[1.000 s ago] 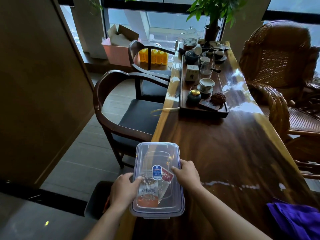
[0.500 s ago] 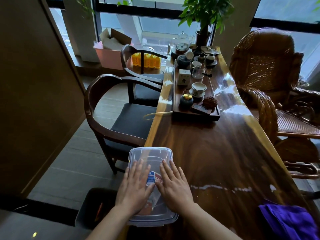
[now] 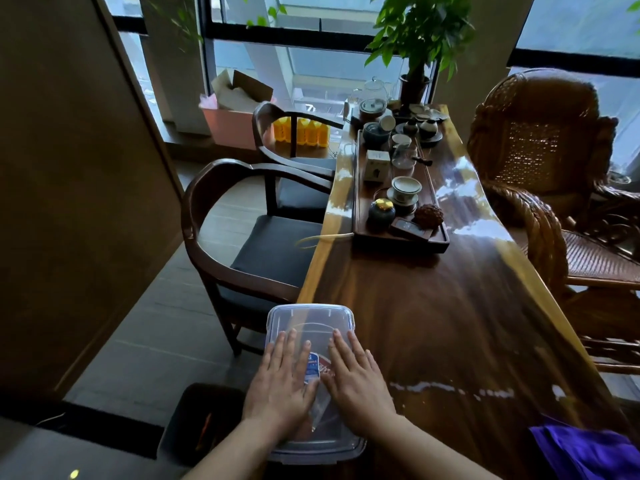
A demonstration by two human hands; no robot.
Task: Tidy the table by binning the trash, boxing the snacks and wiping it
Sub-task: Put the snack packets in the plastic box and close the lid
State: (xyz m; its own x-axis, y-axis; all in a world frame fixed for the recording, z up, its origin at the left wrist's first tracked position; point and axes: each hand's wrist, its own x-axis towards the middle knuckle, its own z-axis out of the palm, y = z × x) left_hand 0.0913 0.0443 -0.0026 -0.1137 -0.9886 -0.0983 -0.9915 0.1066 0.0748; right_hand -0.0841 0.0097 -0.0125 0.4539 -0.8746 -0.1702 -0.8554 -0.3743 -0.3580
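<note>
A clear plastic box [image 3: 310, 322] with its lid on sits at the near left edge of the dark wooden table [image 3: 450, 334]. Snack packets show through the lid between my hands. My left hand [image 3: 282, 386] and my right hand [image 3: 356, 382] both lie flat on the lid, fingers straight, pressing down side by side. A purple cloth [image 3: 588, 452] lies on the table at the near right corner. A dark bin [image 3: 199, 424] stands on the floor just left of the box.
A wooden tea tray [image 3: 398, 233] with cups, jars and a teapot fills the far half of the table. Two dark armchairs [image 3: 242, 251] stand along the left side, wicker chairs [image 3: 540, 161] on the right. A potted plant [image 3: 415, 39] is at the far end.
My hands went from gripping the lid's sides to lying flat on top of it, pressing down. The view has shifted slightly; the box stays in place.
</note>
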